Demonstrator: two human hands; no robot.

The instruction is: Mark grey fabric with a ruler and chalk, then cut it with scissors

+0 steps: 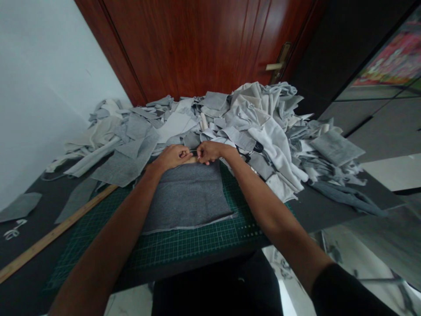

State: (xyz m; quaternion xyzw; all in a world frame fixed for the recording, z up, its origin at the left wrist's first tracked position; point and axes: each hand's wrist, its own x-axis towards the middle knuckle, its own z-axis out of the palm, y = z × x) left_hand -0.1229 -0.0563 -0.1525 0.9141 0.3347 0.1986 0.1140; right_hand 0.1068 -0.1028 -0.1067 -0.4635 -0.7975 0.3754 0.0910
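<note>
A dark grey piece of fabric (192, 197) lies flat on the green cutting mat (184, 248), its lower edge pale and slightly frayed. At its far edge my left hand (175, 156) is closed, fingers curled, with the thumb toward the right. Close beside it my right hand (208, 152) pinches with thumb and fingertips; a small pale bit shows there, too small to name. What the left fingers hold is hidden. A strip of light wood (190, 160) shows between the hands, over the fabric's far edge.
A long wooden ruler (59, 232) slants across the table at left. Heaped grey and white fabric scraps (243, 114) stretch along the back, against a red-brown door (197, 48). White string (15, 230) and a grey scrap (21, 206) lie far left. Dark cloth (348, 197) lies at the right.
</note>
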